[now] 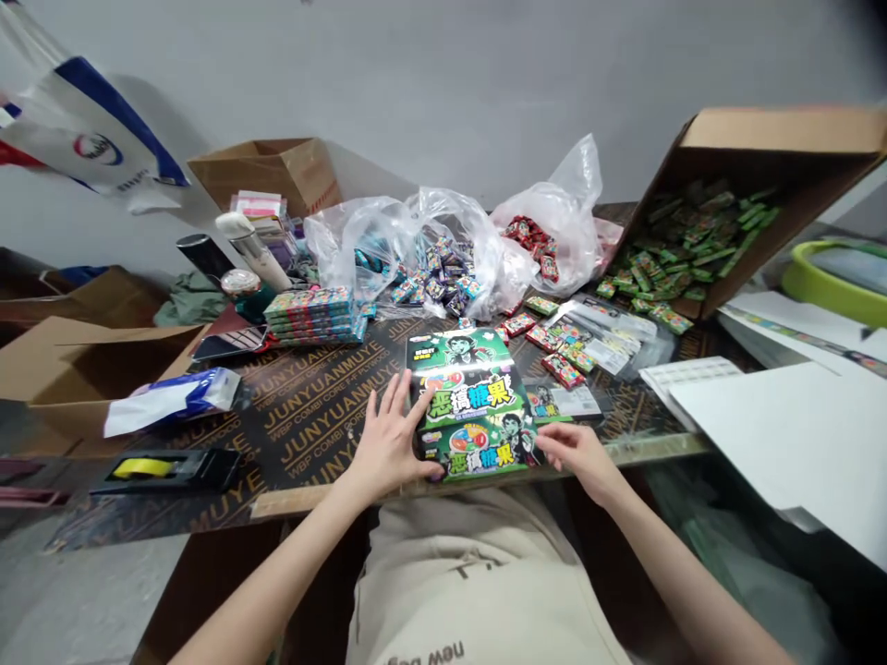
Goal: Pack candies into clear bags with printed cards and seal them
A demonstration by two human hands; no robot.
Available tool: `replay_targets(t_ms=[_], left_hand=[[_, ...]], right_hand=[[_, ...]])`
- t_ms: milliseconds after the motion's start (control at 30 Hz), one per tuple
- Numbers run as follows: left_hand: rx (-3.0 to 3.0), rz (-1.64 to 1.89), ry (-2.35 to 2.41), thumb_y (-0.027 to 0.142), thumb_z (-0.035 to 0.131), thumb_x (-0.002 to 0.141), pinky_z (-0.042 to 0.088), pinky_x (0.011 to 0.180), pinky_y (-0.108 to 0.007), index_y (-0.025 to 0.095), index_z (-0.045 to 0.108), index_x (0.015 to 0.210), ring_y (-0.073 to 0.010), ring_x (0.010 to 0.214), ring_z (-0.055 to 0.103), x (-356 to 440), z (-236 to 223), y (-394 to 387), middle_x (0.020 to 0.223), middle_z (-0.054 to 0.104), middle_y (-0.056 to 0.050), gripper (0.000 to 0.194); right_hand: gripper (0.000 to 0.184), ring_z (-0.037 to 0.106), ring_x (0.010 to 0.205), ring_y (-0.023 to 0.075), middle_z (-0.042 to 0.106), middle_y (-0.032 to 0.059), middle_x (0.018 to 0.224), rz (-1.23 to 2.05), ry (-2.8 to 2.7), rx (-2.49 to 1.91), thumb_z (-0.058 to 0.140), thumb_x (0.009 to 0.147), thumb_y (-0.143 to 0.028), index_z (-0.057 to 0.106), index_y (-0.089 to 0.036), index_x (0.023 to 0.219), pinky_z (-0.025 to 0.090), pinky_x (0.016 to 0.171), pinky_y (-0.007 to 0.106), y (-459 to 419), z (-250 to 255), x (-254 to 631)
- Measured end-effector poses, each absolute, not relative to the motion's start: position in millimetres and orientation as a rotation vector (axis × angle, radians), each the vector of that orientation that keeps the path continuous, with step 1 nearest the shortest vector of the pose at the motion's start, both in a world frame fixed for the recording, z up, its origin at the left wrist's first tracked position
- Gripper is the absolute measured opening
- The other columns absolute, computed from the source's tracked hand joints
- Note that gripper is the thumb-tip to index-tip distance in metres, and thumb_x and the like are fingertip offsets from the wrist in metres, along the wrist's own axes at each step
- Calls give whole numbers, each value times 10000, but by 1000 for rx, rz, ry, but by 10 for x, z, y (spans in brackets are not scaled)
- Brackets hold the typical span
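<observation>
A green candy display box [478, 397] with a cartoon vampire and large Chinese lettering sits at the table's front edge. My left hand [392, 443] rests against its left side, fingers spread, the thumb at the lower front corner. At the box's lower right corner, my right hand [578, 454] has its fingertips pinched together on the edge. Just behind the right hand lies a flat clear-wrapped pack [568, 403]. Small red and green candy packets [563, 369] are scattered behind it.
Clear bags of blue-purple packets [450, 268] and red packets [533, 245] stand at the back. A tipped carton [693, 240] spills green packets. At left are stacked candy boxes [309, 314], a tape dispenser [166, 469] and a phone [228, 344]. White sheets [783, 434] lie at right.
</observation>
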State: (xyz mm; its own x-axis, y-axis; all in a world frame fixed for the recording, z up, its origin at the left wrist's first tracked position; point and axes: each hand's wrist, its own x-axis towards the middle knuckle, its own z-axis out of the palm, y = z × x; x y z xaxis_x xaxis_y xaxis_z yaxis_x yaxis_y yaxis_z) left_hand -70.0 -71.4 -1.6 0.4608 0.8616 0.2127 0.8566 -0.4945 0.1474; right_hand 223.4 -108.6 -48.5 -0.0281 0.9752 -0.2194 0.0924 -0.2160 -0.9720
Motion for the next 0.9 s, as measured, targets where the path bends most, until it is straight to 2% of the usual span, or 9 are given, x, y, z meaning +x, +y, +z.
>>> replay_targets(t_ms=[133,233,300,367,467,633,733,900], left_hand=[[2611,594,1630,450,730,539,164,1027,-556,269,173,1385,-361,1334,56,-707,-230,-719,1477,-85,-117,1029],[2532,768,1575,365,709,600,264,1016,-499,283,123,1391,-341,1338,49,-670,-315,-688,1464,-176,-86,988],[2418,814,1552,330,693,630,363,970,-441,291,78,1394,-335,1331,111,-644,-355,-664,1453,-214,-83,982],[2307,791,1554,326,681,649,429,909,-411,303,60,1393,-346,1297,230,-628,-381,-643,1451,-213,-100,970],[2243,732,1548,340,672,667,454,879,-409,326,109,1386,-357,1230,361,-629,-396,-625,1455,-192,-110,914],[2320,716,1591,380,647,699,456,880,-418,363,201,1362,-350,1202,407,-665,-369,-637,1461,-183,-67,800],[2379,694,1660,422,592,743,483,825,-418,367,226,1357,-348,1140,478,-683,-369,-654,1472,-118,-75,716],[2337,636,1701,439,529,788,503,742,-406,346,179,1375,-320,955,609,-673,-449,-636,1473,35,-139,690]], right_hand=[[273,398,511,84,465,-43,595,1173,-1377,-1389,704,632,-353,511,-174,707,318,489,222,-1024,-575,2161],[246,370,549,100,391,-48,606,663,-1509,-1434,667,669,-300,447,-192,646,320,533,240,-966,-642,2084],[215,381,582,116,392,-33,640,366,-1531,-1425,622,714,-288,441,-198,640,336,566,254,-931,-679,2040],[191,412,613,134,417,-16,669,210,-1543,-1400,596,741,-287,451,-202,651,359,588,267,-906,-717,2017],[197,456,641,155,453,1,675,101,-1570,-1386,595,752,-300,461,-208,641,388,610,285,-887,-772,2017],[241,469,608,152,462,-1,613,-7,-1617,-1363,614,747,-306,459,-213,588,399,593,277,-919,-742,2002],[249,474,607,154,468,6,612,-33,-1635,-1360,619,747,-295,459,-212,574,397,591,277,-955,-666,1959],[261,457,581,141,449,-6,593,-2,-1632,-1361,617,752,-294,447,-208,573,380,572,263,-996,-552,1908]])
